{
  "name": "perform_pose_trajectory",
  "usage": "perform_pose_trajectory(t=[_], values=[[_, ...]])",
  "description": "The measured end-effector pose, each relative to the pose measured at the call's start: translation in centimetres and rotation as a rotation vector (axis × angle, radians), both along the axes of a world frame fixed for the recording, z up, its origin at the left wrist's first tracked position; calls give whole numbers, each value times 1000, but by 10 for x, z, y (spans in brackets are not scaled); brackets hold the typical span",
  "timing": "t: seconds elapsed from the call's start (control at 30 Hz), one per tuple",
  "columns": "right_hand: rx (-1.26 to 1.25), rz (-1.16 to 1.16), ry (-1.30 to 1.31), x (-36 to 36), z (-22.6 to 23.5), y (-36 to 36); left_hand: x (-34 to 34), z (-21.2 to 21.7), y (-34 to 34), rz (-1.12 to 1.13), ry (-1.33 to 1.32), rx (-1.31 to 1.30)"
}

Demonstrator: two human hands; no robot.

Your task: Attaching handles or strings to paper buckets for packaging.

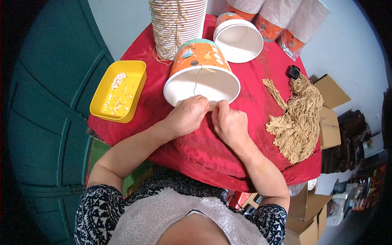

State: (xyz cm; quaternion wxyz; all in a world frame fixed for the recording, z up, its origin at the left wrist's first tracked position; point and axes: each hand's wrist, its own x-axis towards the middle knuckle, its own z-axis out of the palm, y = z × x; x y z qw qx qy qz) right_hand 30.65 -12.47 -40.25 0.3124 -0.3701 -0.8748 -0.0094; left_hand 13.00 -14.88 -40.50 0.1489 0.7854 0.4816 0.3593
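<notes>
A paper bucket (pixel 200 57) with an orange printed side lies on the table, its white mouth facing me. A thin tan cord (pixel 196 83) hangs from the far part of its rim, across the opening, toward my left hand. My left hand (pixel 191 114) is closed in a pinch on the cord at the near rim. Close beside it, my right hand (pixel 230 122) is also closed at the rim, with a short tan bit of cord showing between the two hands. The fingertips themselves are mostly hidden behind the knuckles.
A red cloth covers the table (pixel 196 153). A yellow tray (pixel 94 107) with small white and orange beads stands left. Behind are a tall stack of buckets (pixel 179 28), another white-mouthed bucket (pixel 241 43) and bagged stacks (pixel 281 18). A tan cord bundle (pixel 300 122) lies right, beside a black object (pixel 293 72).
</notes>
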Motion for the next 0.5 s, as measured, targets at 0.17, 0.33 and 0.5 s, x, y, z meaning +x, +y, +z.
perform_pose_trajectory(t=[0.17, 0.33, 0.5], values=[[-101, 1, -40, 4, 7, -3, -3, -1, 1, 16, 6, -6], [-306, 42, -100, 8, 15, -3, -8, -3, 3, 36, -74, -61], [-469, 148, -163, 16, 21, 2, -11, -2, 6, 46, -102, -89]])
